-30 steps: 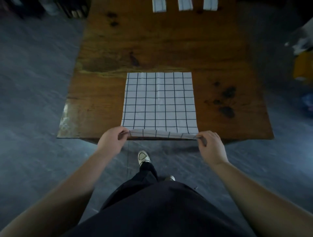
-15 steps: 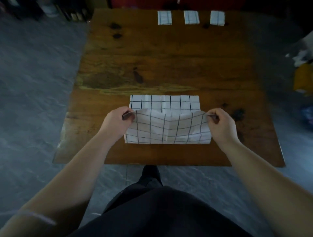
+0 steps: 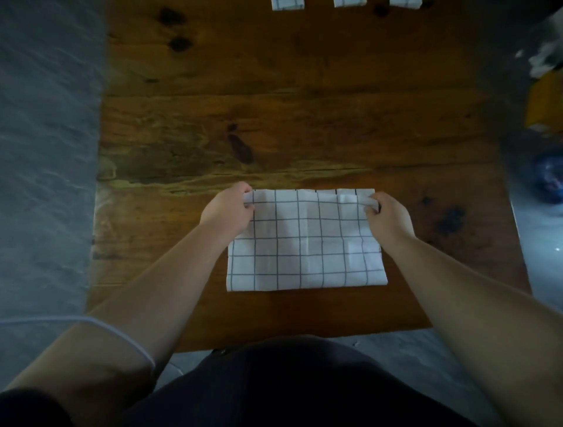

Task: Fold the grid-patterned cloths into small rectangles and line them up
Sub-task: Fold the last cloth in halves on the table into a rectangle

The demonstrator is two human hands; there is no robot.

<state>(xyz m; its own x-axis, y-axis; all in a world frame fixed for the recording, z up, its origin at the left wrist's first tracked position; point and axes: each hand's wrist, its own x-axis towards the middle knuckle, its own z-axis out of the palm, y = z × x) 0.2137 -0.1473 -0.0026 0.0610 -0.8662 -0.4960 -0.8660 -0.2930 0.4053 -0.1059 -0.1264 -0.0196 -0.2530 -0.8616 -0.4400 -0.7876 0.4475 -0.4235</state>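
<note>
A white cloth with a dark grid (image 3: 306, 243) lies folded in half on the wooden table (image 3: 274, 122), near its front edge. My left hand (image 3: 228, 208) pinches the cloth's far left corner. My right hand (image 3: 388, 215) pinches its far right corner. Both hands hold the top layer at the far edge, almost level with the layer beneath. Three small folded grid cloths sit in a row at the table's far edge, cut off by the frame: one on the left (image 3: 288, 4), one in the middle (image 3: 349, 2), one on the right (image 3: 405, 2).
Grey floor surrounds the table on the left and right. A yellow object (image 3: 545, 103) and white and blue clutter (image 3: 548, 179) lie beyond the right edge. Dark knots mark the wood at the right and the far left.
Both hands lifted the cloth's near edge and carried it away from me to the far edge, folding the cloth in half. The view tilted down, closer to the table.
</note>
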